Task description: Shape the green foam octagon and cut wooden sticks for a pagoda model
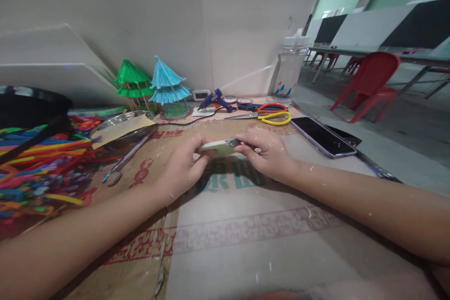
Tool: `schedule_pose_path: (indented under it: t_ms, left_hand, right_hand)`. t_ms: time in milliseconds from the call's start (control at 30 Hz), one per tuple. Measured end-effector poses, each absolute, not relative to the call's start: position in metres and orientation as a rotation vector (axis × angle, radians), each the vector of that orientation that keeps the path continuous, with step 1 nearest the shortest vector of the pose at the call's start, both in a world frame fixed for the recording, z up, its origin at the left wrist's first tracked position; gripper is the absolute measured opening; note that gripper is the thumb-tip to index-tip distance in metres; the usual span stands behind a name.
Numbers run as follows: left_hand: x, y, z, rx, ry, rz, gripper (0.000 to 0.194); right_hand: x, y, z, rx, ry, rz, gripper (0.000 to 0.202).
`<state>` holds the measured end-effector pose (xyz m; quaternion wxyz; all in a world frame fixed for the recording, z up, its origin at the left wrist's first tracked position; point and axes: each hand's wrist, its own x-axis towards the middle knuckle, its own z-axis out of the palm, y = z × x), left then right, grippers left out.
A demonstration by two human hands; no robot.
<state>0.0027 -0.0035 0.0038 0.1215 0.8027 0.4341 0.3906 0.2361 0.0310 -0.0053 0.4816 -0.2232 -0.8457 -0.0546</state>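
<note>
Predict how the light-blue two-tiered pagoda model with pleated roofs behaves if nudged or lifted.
The light-blue pagoda model is probably light for its size: its lower section looks open, not solid. The thin, pleated roof edges look likely to bend or crush under a pinch. A push high up might tip it, given the tall peaked top.

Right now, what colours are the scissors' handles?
One loop is red-orange, the other yellow; the scissors show best in the head view.
</note>
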Motion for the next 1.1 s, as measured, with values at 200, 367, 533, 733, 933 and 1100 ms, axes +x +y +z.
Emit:
schedule_pose_path:
  t_ms: [200,367,533,733,933,1100]
  left_hand:
    - [0.0026,-0.0051,0.0034,2.328,1.266,1.121,0.010]
    - [0.0028,-0.0047,0.0030,2.318,1.281,1.131,0.010]
    - [0.0024,-0.0038,0.0035,2.294,1.290,1.131,0.011]
    - [0.0026,-0.0038,0.0037,2.301,1.274,1.137,0.010]
    - [0.0023,-0.0032,0.0029,2.305,1.273,1.124,0.012]
    - [0.0025,-0.0032,0.0028,2.294,1.291,1.108,0.013]
  right_hand:
    - [0.2368,0.0306,-0.0033,-0.533,-2.085,-0.161,0.025]
    - [0.2367,0.0292,-0.0036,-0.542,-2.087,-0.135,0.021]
    - [0.2362,0.0263,-0.0036,-0.682,-2.071,0.018,0.021]
    - [0.2365,0.0274,-0.0035,-0.674,-2.065,-0.022,0.015]
    - [0.2364,0.0276,-0.0034,-0.643,-2.081,-0.057,0.015]
    - [0.2366,0.0274,-0.0029,-0.633,-2.086,-0.043,0.015]
